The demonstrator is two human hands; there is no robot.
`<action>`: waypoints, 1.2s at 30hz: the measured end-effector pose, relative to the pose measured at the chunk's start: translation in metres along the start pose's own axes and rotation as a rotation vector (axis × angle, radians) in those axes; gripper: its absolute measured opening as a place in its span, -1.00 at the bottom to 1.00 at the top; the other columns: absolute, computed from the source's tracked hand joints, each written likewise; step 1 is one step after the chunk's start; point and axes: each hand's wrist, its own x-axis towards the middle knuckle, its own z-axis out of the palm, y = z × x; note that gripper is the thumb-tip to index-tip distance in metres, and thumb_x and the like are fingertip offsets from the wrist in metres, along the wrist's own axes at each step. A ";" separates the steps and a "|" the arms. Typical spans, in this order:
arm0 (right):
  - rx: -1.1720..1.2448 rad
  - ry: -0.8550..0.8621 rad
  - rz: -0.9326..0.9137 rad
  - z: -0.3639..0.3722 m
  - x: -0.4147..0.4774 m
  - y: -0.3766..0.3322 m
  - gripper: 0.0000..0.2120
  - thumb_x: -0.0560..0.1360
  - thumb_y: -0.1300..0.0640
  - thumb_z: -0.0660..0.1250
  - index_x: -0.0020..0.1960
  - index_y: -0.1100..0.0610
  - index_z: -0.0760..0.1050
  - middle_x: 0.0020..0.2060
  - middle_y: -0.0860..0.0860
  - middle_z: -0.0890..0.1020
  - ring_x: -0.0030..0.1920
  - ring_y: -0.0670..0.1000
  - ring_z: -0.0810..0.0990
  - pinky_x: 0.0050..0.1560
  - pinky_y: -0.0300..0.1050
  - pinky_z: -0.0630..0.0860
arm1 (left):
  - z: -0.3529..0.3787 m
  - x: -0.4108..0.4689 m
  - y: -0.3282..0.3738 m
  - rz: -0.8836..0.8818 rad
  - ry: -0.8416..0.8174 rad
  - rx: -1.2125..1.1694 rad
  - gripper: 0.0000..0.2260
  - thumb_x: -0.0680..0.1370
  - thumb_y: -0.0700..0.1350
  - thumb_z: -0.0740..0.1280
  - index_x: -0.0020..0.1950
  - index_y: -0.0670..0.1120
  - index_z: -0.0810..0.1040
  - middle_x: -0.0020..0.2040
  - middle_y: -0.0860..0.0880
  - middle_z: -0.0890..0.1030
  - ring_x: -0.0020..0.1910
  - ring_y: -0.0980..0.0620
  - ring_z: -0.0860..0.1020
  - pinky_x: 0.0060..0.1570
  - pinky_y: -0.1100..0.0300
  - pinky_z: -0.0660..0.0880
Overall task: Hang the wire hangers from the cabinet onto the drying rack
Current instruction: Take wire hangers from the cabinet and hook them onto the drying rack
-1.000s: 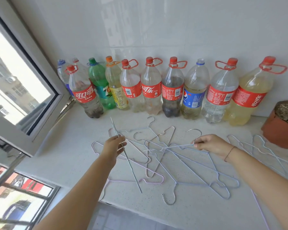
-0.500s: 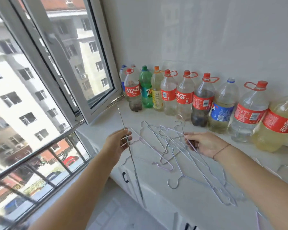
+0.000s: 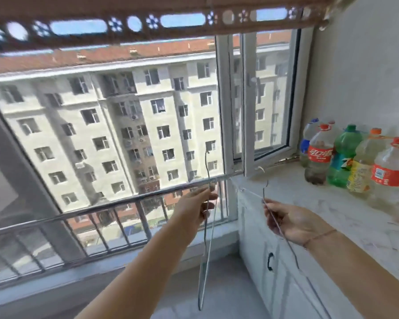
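Both forearms reach out from the bottom of the view toward the window. The left hand (image 3: 195, 209) is closed around a wire hanger (image 3: 205, 229), gripping it partway up. That hanger stands nearly upright: its long body drops well below the hand toward the floor, and its thin neck rises above the fingers, ending in a small bend against the pale building outside. It hangs in the air, clear of the surface and in front of the metal railing (image 3: 115, 204).

The right hand (image 3: 293, 223) is clamped on a second wire hanger (image 3: 277, 223), which runs diagonally through the palm. Its lower end trails down past the wrist, in front of the white cabinet (image 3: 279, 254); its upper end extends up and left from the fingers, with the hook standing just above the near left corner of the surface (image 3: 313, 203). Whether it touches that edge is hard to tell through the blur.

Farther back, along the surface's far edge by the wall, stands a row of plastic bottles (image 3: 342, 155). Beyond is the open window frame (image 3: 248, 107).
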 end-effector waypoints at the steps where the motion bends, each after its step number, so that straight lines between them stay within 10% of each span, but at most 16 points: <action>1: -0.005 -0.042 0.025 0.021 0.001 0.010 -0.84 0.49 0.40 0.19 -0.13 0.27 0.54 -0.47 0.09 0.59 -0.52 -0.05 0.56 -0.49 -0.29 0.53 | -0.020 -0.011 0.009 0.013 0.029 -0.014 -0.86 0.56 -0.25 0.24 -0.07 -0.15 0.61 -0.31 -0.03 0.60 -0.41 0.10 0.43 -0.52 0.34 0.30; 20: -0.044 -0.589 0.215 0.396 -0.073 0.226 -0.77 0.21 0.38 0.32 -0.12 0.31 0.50 -0.47 0.09 0.57 -0.51 -0.06 0.55 -0.44 -0.31 0.54 | -0.357 -0.232 0.153 0.216 0.425 -0.098 -0.85 0.54 -0.26 0.26 -0.10 -0.18 0.64 -0.31 -0.04 0.59 -0.39 0.10 0.43 -0.48 0.29 0.33; 36: -0.149 -0.836 0.187 0.599 -0.053 0.284 -0.88 0.48 0.33 0.23 -0.08 0.25 0.54 -0.49 0.02 0.62 -0.52 -0.11 0.58 -0.45 -0.33 0.49 | -0.497 -0.250 0.263 0.467 0.616 -0.096 -0.86 0.54 -0.22 0.28 -0.06 -0.18 0.63 -0.36 0.02 0.58 -0.42 0.14 0.39 -0.56 0.36 0.34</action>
